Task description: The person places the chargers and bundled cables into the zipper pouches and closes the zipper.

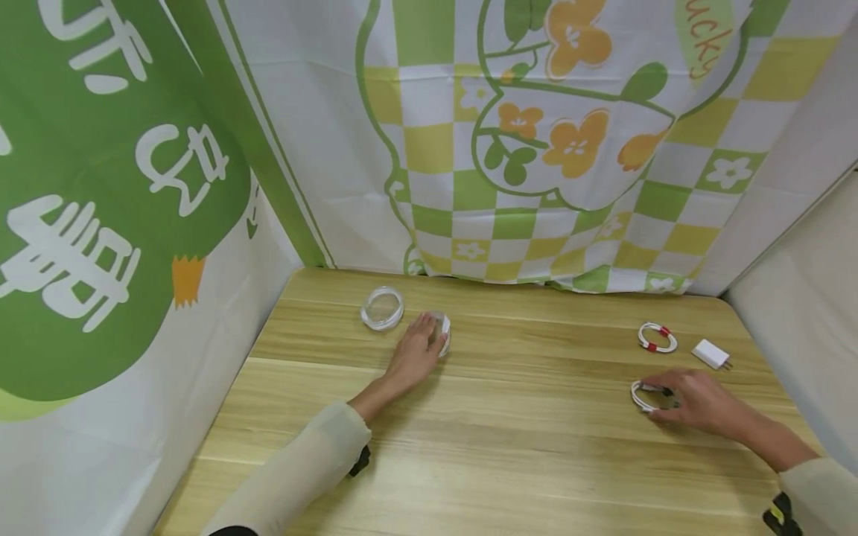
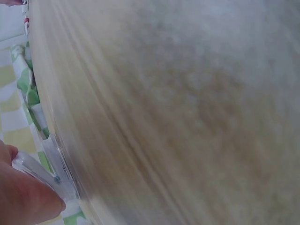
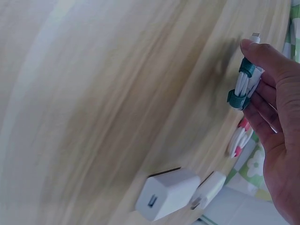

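At the back left of the table, my left hand (image 1: 417,353) grips a clear round plastic case (image 1: 442,339), fingers on one side and thumb on the other. Its glossy see-through edge shows beside a finger in the left wrist view, low against the wood. To its left lies a similar round clear piece (image 1: 383,310) with a whitish rim. Over on the right, my right hand (image 1: 704,400) pinches a coiled white charging cable (image 1: 641,397) between thumb and fingers. Dark green straps (image 3: 247,68) bind that cable, and its metal plug pokes out past the thumb.
Behind the right hand lies another coiled white cable (image 1: 657,338) with red straps. A white charger plug (image 1: 710,354) with metal prongs is beside it. The right wrist view shows a white USB charger block (image 3: 168,193) and a second white block (image 3: 208,190). Printed cloth (image 1: 536,223) hangs along the table's back edge.
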Motion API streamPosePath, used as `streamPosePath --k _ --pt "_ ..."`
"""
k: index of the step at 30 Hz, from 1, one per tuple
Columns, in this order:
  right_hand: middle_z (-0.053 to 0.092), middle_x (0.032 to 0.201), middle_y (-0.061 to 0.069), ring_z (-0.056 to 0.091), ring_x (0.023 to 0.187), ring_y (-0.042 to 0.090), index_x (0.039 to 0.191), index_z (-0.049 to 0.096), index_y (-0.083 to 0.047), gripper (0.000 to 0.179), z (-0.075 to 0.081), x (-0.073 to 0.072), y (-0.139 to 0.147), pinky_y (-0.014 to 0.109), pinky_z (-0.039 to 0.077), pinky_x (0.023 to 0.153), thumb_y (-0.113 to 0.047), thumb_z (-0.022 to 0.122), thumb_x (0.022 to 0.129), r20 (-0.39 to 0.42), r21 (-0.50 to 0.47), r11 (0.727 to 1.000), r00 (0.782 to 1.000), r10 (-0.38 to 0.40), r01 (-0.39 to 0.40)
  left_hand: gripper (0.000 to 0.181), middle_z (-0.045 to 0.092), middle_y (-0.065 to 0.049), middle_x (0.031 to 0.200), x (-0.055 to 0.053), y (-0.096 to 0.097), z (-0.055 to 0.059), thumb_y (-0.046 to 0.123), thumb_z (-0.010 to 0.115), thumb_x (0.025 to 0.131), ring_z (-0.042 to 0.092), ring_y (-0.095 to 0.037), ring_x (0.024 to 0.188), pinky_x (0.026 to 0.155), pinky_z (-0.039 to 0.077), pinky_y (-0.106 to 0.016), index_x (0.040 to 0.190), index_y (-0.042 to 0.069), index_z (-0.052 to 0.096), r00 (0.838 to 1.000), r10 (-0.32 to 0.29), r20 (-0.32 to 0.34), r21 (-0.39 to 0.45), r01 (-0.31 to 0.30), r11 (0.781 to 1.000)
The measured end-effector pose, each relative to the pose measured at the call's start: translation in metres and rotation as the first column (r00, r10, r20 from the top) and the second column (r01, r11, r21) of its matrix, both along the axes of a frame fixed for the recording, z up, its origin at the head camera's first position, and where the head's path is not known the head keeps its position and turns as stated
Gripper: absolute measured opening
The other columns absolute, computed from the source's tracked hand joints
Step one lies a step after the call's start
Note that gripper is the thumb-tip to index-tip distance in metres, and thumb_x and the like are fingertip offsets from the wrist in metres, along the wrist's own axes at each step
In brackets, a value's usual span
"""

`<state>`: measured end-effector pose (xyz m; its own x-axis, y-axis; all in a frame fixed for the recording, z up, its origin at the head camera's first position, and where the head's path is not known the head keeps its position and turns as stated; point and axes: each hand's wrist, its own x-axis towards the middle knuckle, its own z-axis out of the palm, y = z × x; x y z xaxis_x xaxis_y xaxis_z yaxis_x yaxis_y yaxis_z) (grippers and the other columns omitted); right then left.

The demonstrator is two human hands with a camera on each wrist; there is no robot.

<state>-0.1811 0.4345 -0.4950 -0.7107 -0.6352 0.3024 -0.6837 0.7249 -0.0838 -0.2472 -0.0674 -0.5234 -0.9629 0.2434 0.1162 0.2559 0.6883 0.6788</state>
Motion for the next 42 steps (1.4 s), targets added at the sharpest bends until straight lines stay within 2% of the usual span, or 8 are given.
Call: streamPosePath --k 9,15,23,29,37,38,40,42 --pt "0.074 0.093 0.005 0.069 0.080 0.019 0.103 0.075 -0.007 0.052 0.010 -0.017 -0.017 0.031 0.054 0.060 -0.024 0.093 0.057 -0.044 -0.010 0.998 0.997 0.061 -0.061 0.058 0.029 -0.020 0.156 -0.004 -0.003 0.002 0.036 0.034 0.106 0.020 -0.029 0.148 0.121 0.013 -0.044 0.148 -0.004 0.034 0.999 0.001 0.042 0.055 -0.004 0.998" --pt "0.074 0.099 0.005 0.069 0.083 0.021 0.107 0.074 -0.007 0.050 0.020 -0.023 -0.034 0.036 0.055 0.062 -0.025 0.091 0.063 0.002 0.001 0.999 0.999 0.045 -0.045 0.055 0.032 -0.019 0.155 -0.004 -0.004 0.006 0.033 0.035 0.105 0.024 -0.034 0.146 0.119 0.015 -0.052 0.148 -0.003 0.035 0.997 0.026 0.068 0.111 -0.033 0.993" --pt "0.073 0.099 0.006 0.068 0.086 0.020 0.109 0.074 -0.006 0.049 0.026 -0.034 -0.051 0.035 0.055 0.065 -0.025 0.090 0.067 0.045 -0.027 0.998 0.997 0.062 -0.060 0.051 0.035 -0.019 0.153 -0.005 -0.008 0.009 0.026 0.039 0.105 0.028 -0.034 0.144 0.119 0.020 -0.043 0.147 -0.003 0.037 0.995 0.032 0.093 0.206 -0.051 0.977" --pt "0.073 0.101 0.008 0.070 0.084 0.021 0.111 0.073 -0.007 0.051 0.029 -0.041 -0.062 0.034 0.056 0.063 -0.026 0.090 0.067 0.043 -0.029 0.998 0.997 0.063 -0.062 0.047 0.040 -0.019 0.150 -0.005 -0.009 0.008 0.020 0.042 0.103 0.034 -0.033 0.141 0.117 0.024 -0.043 0.144 -0.003 0.042 0.995 0.046 0.087 0.260 -0.067 0.963" --pt "0.072 0.105 0.009 0.070 0.090 0.025 0.113 0.072 -0.006 0.051 0.030 -0.048 -0.076 0.037 0.057 0.066 -0.027 0.089 0.069 0.058 -0.047 0.996 0.995 0.075 -0.072 0.046 0.041 -0.015 0.151 -0.003 -0.013 0.011 0.020 0.039 0.104 0.038 -0.027 0.140 0.117 0.027 -0.038 0.146 0.000 0.042 0.991 0.054 0.125 0.313 -0.091 0.945" --pt "0.072 0.105 0.009 0.070 0.090 0.024 0.113 0.072 -0.006 0.052 0.031 -0.049 -0.078 0.037 0.057 0.066 -0.027 0.089 0.069 0.058 -0.052 0.996 0.995 0.079 -0.076 0.045 0.042 -0.015 0.151 -0.003 -0.013 0.011 0.019 0.038 0.104 0.050 -0.026 0.130 0.111 0.038 -0.037 0.146 0.001 0.042 0.991 0.055 0.126 0.311 -0.092 0.946" --pt "0.072 0.105 0.009 0.070 0.090 0.024 0.113 0.072 -0.006 0.052 0.031 -0.051 -0.081 0.037 0.057 0.067 -0.026 0.089 0.068 0.057 -0.057 0.995 0.995 0.082 -0.079 0.045 0.043 -0.014 0.150 -0.003 -0.014 0.010 0.019 0.038 0.104 0.066 -0.021 0.095 0.086 0.054 -0.033 0.146 0.002 0.043 0.990 0.059 0.129 0.306 -0.096 0.947" --pt "0.072 0.104 0.009 0.069 0.090 0.025 0.113 0.072 -0.007 0.052 0.032 -0.052 -0.085 0.039 0.057 0.067 -0.026 0.089 0.068 0.060 -0.063 0.995 0.995 0.082 -0.078 0.045 0.046 -0.014 0.148 -0.003 -0.015 0.010 0.019 0.037 0.104 0.055 -0.013 0.059 0.056 0.051 -0.027 0.145 0.003 0.044 0.990 0.062 0.129 0.307 -0.099 0.947"
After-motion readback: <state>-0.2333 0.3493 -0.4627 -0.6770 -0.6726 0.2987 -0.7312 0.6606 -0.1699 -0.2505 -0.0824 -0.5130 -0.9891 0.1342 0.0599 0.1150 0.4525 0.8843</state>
